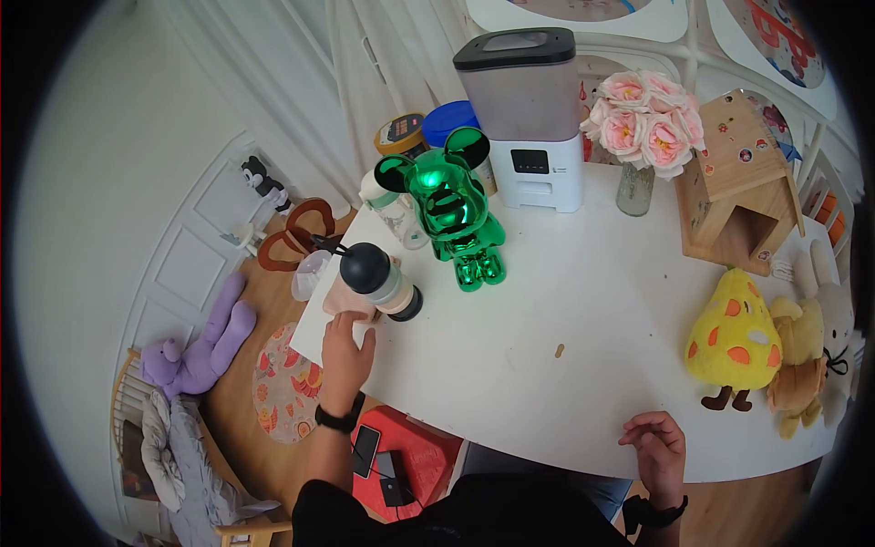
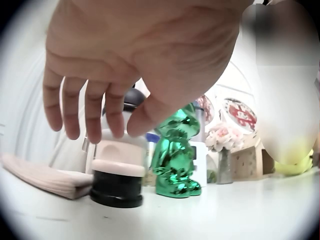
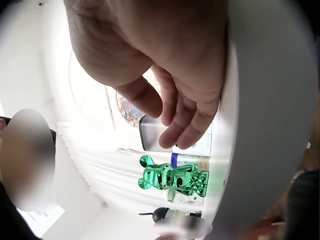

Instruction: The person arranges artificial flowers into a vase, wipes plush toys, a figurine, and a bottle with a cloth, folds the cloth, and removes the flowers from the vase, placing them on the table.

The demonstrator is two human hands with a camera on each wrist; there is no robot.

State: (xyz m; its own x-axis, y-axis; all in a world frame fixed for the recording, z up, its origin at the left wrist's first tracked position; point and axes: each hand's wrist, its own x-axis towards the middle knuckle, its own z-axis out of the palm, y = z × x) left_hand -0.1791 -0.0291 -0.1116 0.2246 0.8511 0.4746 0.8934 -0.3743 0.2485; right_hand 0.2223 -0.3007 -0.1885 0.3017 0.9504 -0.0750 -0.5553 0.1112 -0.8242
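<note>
Approach to the bottle, upright beside the cloth on the tabletop, appears in hand: left hand extends its fingers, gripping nothing, and likely needs to curl them round it; right hand is loosely curled, empty.

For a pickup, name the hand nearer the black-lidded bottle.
Left. The left hand is close on the near side of the bottle; the right hand is far off to its right.

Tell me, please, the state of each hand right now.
Left hand: open, holding nothing, beside the bottle.
Right hand: open, fingers loosely curled, holding nothing.
</note>
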